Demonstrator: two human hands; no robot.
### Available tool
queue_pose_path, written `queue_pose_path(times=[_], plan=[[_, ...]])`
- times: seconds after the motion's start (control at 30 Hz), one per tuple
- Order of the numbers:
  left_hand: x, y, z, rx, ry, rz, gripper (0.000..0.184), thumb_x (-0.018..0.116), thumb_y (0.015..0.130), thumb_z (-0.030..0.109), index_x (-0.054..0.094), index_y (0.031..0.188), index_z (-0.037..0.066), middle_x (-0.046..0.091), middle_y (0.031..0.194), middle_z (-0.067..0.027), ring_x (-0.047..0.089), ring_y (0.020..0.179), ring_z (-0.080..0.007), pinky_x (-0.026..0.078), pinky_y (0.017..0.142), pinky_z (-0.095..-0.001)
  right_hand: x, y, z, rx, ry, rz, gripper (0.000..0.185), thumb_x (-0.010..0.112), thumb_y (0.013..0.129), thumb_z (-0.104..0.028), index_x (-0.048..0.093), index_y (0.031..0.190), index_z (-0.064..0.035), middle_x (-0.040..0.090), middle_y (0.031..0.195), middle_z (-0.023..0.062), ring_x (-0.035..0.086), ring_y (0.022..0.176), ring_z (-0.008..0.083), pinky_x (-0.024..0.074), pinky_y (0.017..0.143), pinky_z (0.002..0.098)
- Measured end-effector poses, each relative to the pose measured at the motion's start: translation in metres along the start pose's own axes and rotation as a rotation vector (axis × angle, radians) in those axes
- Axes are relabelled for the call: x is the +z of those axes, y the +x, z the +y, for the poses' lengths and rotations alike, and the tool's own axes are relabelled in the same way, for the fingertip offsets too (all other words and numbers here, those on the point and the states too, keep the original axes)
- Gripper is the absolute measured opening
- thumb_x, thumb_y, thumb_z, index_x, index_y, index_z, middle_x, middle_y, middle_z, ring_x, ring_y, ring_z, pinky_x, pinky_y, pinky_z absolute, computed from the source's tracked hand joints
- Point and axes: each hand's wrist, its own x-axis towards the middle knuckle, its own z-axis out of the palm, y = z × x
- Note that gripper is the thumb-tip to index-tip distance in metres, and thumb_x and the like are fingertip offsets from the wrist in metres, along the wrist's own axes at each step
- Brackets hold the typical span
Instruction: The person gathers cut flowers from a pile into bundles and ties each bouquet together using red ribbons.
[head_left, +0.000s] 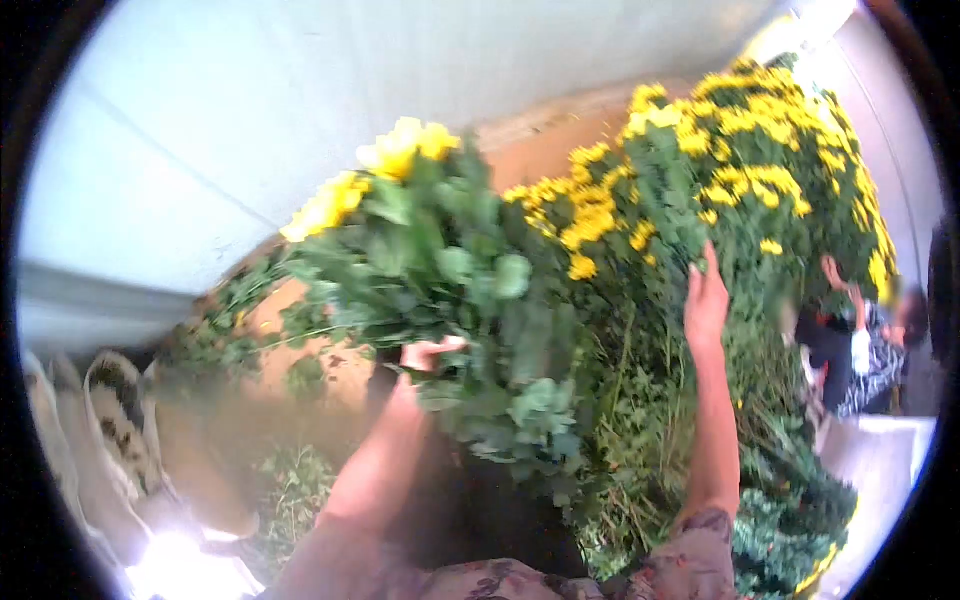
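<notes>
My left hand (432, 353) is closed around the stems of a thick bunch of yellow chrysanthemums (410, 235). The blooms point up and to the left, and broad green leaves cover part of the hand. My right hand (707, 300) is stretched forward among the standing chrysanthemums (655, 190), its fingers pointing up and the thumb a little apart. Green leaves lie right at its fingertips; whether it touches a stem I cannot tell.
Pale sheeting (200, 120) slopes along the left and back. Bare brown soil (545, 145) shows beside it. Another person (865, 350) is at the right edge of the flower bed. Cut greenery and leaves (640, 460) lie low in front. Rolled pale material (120, 430) is at lower left.
</notes>
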Motion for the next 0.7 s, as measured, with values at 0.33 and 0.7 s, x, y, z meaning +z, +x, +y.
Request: queue_pose_path(times=[0.33, 0.7], plan=[[0.046, -0.016, -0.007, 0.028, 0.115, -0.018, 0.058, 0.068, 0.069, 0.023, 0.052, 0.119, 0.0, 0.059, 0.109, -0.0145, 0.056, 0.095, -0.0281, 0.046, 0.083, -0.0373, -0.05, -0.139, -0.174, -0.294, 0.476, -0.125, 0.027, 0.049, 0.089, -0.014, 0.052, 0.109, 0.0028, 0.06, 0.101, 0.0203, 0.058, 0.099, 0.0317, 0.0443, 0.084, 0.0367], [0.161, -0.113, 0.039, 0.384, 0.564, -0.38, 0.057, 0.069, 0.067, 0.021, 0.052, 0.116, -0.001, 0.058, 0.108, -0.0152, 0.055, 0.096, -0.03, 0.045, 0.084, -0.0369, -0.159, -0.203, -0.17, -0.436, 0.742, 0.025, 0.067, 0.065, 0.079, -0.054, 0.048, 0.116, -0.002, 0.055, 0.108, 0.0091, 0.054, 0.095, 0.0213, 0.0458, 0.079, 0.0341]])
